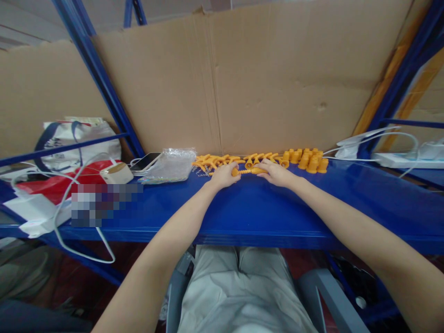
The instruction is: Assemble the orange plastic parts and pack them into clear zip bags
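My left hand (224, 176) is closed around one end of a yellow plastic piece (245, 171) with a thin, ridged shaft. The piece lies level, just above the blue shelf. My right hand (276, 174) pinches the wider other end of it, the thumb below. Behind my hands, yellow branched parts (222, 159) lie in a row, several with round, funnel-like ends (249, 163). Small silvery bits (199, 169), too small to name, are scattered left of my left hand. To the right of my right hand stand several yellow cup-shaped parts (312, 163).
The blue shelf (256, 208) has a cardboard wall (270, 83) behind it. A clear plastic bag (171, 165), a phone (146, 161), a white charger (117, 173) and cables sit at left, near a cloth bag (79, 138). A power strip (405, 160) lies at right.
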Demonstrator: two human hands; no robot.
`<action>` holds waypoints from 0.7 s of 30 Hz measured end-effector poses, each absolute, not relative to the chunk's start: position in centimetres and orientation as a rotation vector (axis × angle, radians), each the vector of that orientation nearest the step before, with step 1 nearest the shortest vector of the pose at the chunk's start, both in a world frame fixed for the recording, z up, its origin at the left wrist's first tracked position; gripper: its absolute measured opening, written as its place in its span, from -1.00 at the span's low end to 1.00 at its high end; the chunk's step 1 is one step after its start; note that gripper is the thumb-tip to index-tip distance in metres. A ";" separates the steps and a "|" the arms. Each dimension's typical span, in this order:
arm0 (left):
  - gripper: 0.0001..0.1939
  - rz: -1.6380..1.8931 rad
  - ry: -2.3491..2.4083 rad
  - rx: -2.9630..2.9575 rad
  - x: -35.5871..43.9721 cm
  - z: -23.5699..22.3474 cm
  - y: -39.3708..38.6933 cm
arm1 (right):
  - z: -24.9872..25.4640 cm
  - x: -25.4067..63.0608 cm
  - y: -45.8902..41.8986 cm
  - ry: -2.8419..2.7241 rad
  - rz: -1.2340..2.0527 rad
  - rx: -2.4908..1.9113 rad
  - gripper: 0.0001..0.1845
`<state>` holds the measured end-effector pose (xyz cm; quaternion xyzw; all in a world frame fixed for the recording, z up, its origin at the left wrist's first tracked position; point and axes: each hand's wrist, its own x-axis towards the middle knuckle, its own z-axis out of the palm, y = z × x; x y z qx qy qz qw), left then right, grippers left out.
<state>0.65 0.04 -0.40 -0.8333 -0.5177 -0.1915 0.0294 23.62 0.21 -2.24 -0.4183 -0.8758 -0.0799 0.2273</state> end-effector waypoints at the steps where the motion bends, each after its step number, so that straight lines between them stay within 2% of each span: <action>1: -0.68 -0.581 -1.580 -2.576 0.6 -0.5 0.1 | -2.4 23.7 0.3 -2.410 -0.194 -1.146 -0.57; 5: -0.76 -0.508 -1.568 -2.592 0.7 -0.5 0.2 | -2.5 23.8 0.7 -2.409 -0.122 -1.122 -0.58; 14: -0.73 -0.557 -1.501 -2.535 1.0 -0.5 -0.3 | -2.5 23.6 0.4 -2.401 -0.036 -1.138 -0.62; 21: -0.77 -0.661 -1.588 -2.541 0.5 0.1 0.1 | -2.7 23.7 1.6 -2.196 0.004 -1.056 -0.49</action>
